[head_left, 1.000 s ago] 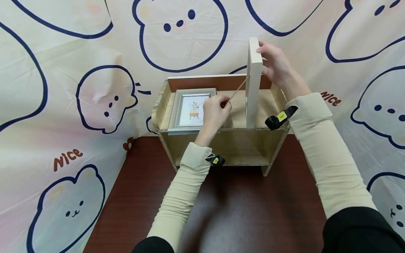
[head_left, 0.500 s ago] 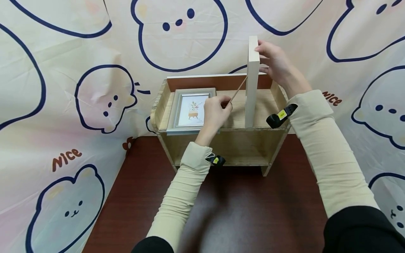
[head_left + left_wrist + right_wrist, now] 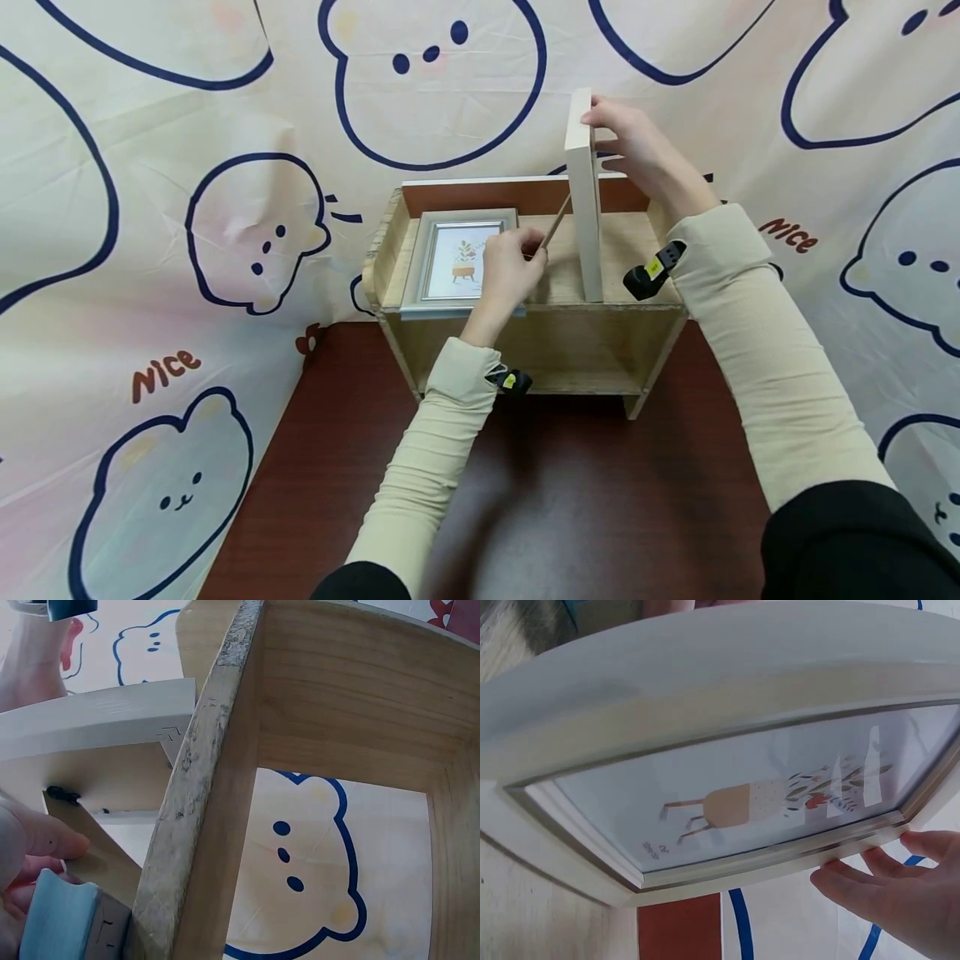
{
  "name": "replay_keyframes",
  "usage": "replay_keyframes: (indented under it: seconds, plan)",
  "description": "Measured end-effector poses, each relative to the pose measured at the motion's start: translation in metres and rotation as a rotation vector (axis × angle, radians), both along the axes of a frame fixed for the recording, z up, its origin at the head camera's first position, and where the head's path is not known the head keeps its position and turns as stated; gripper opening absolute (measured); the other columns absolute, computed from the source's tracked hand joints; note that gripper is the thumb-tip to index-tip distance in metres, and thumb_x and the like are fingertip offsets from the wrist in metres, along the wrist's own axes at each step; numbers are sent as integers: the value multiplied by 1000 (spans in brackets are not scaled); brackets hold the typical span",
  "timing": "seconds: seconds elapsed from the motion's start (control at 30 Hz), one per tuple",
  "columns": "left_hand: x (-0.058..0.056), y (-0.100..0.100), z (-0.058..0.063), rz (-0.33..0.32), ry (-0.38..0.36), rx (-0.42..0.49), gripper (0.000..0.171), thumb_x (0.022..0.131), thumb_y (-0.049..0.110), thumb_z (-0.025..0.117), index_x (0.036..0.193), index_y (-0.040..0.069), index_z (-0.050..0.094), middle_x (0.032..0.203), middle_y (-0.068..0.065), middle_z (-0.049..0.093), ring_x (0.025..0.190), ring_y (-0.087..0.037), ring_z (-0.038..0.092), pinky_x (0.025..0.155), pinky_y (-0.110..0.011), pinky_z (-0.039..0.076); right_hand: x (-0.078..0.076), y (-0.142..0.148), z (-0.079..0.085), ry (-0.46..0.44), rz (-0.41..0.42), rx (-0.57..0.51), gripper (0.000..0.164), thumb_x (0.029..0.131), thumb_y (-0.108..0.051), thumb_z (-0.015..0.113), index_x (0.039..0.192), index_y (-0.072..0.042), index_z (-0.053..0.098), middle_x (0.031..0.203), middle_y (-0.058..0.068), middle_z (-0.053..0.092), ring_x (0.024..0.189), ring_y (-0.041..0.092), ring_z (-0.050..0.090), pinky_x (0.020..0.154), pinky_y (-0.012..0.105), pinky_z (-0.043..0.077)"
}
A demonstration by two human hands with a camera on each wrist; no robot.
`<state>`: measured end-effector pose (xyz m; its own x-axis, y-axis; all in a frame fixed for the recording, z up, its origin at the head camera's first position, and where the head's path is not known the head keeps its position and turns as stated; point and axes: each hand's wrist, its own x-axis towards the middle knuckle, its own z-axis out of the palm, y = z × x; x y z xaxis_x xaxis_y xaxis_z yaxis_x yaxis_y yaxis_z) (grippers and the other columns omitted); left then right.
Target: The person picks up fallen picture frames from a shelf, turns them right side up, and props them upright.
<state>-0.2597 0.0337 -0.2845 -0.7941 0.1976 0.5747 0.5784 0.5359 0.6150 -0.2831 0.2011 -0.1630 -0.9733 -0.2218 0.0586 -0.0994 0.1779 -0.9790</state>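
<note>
An upright picture frame stands on the wooden shelf unit, its top leaning slightly left. My right hand grips its upper edge between thumb and fingers. Its front, with a potted-plant print, faces the right wrist camera. My left hand pinches the thin back stand, which slants out from the frame's back. In the left wrist view the stand shows as a brown panel beside my fingers. A second picture frame lies face up below my left hand, partly covered by it.
The wooden shelf unit has raised sides and a brown back strip. Beneath its top is an open compartment. It stands on a dark red-brown table, against a bear-print cloth.
My right hand has moved left, tipping the upright frame's top left while its base stays about in place. My left hand keeps its pinch on the stand, nearly still.
</note>
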Motion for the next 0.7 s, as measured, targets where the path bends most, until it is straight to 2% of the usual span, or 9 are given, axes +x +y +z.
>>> replay_keyframes:
  seconds: [0.1,0.17,0.27,0.33,0.4,0.5,0.7]
  plan:
    - [1,-2,1,3,-3,-22,15,81,2,60,93,-2,68,84,-10,68,76,-18,62,70,-24,47,-2,-3,0,5,2,16,62,87,-32,40,145,-23,22,144,6,20,134,32,17,108,43,11]
    - [5,-2,3,-3,42,9,25,81,4,60,105,-3,63,91,-13,66,82,-21,62,72,-23,48,-2,-4,0,6,4,21,62,87,-33,40,146,-22,21,145,6,20,133,33,17,108,44,12]
    - [14,1,10,-56,137,134,46,80,8,61,122,-5,50,98,-17,62,89,-24,59,76,-23,49,-3,-6,-1,5,12,27,65,87,-34,41,146,-22,17,147,4,18,133,33,17,108,45,12]
    - [22,4,16,-124,206,234,56,79,12,62,128,-5,42,97,-18,60,88,-24,59,75,-23,49,-4,-7,-2,3,19,33,67,87,-35,42,147,-22,13,148,2,17,133,32,16,108,46,13]
    - [28,7,23,-170,233,284,63,78,17,65,131,-4,37,95,-17,60,85,-22,58,72,-22,49,-4,-8,-1,2,24,37,69,87,-35,43,147,-23,11,148,2,16,133,31,16,107,46,15]
    - [32,12,29,-179,235,303,68,79,19,67,133,-3,34,91,-15,61,80,-21,59,69,-20,49,-5,-9,-1,9,29,53,71,87,-36,43,147,-23,8,148,3,16,133,31,16,107,47,16]
    - [30,18,27,-149,196,339,62,80,7,66,133,-2,35,87,-16,62,76,-19,62,67,-24,52,-6,-9,-3,23,51,63,65,89,-38,43,146,-20,17,147,4,18,132,32,15,106,51,14]
